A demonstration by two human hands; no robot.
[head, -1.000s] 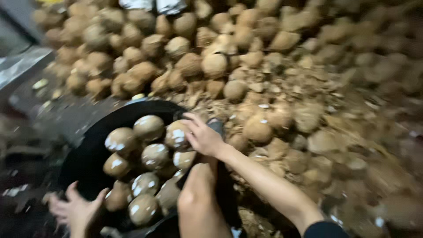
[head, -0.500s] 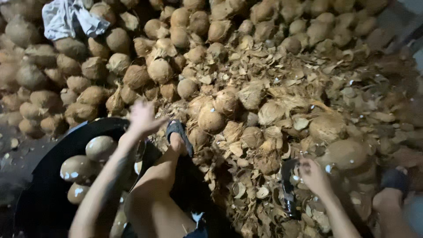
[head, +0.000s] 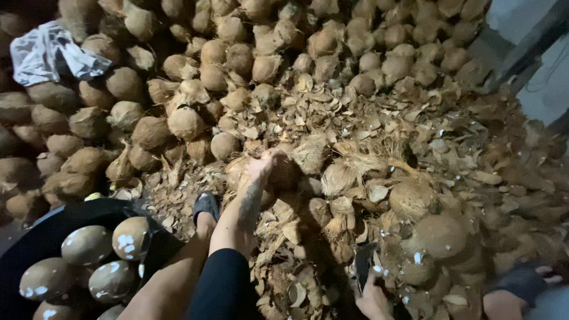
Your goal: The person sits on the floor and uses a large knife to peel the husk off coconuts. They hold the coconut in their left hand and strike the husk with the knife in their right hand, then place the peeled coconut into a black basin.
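Change since earlier frame: left hand (head: 261,172) has left the tub's rim and stretched forward into the husk litter; right hand (head: 372,296) has sunk to the lower edge of the view; the view has swung right, so the tub sits further left and lower
Left hand: arm extended, forearm tattooed, black sleeve at the upper arm; palm down on a brown husked coconut (head: 278,172) lying among the loose husk
Left fingers: curled over the top of that coconut, seemingly gripping it; fingertips hidden behind the shell
Right hand: low in frame, partly cut off, resting at a dark knife-like tool (head: 363,266) that lies in the litter
Right fingers: wrapped about the tool's lower end; closure cannot be told for sure
Coconut in hand: centre of view, at the near foot of the big pile, well apart from the tub
Black tub (head: 35,228): lower left, holding peeled coconuts (head: 86,244), pale grey-brown with white patches
Coconut pile (head: 237,59): unpeeled, fibrous, across the top and left
Husk litter (head: 415,142): shell chips and fibre over centre and right
White cloth (head: 47,53): crumpled on the pile, upper left
Feet: left foot in a dark sandal (head: 206,206) beside the tub; another sandalled foot (head: 521,284) lower right
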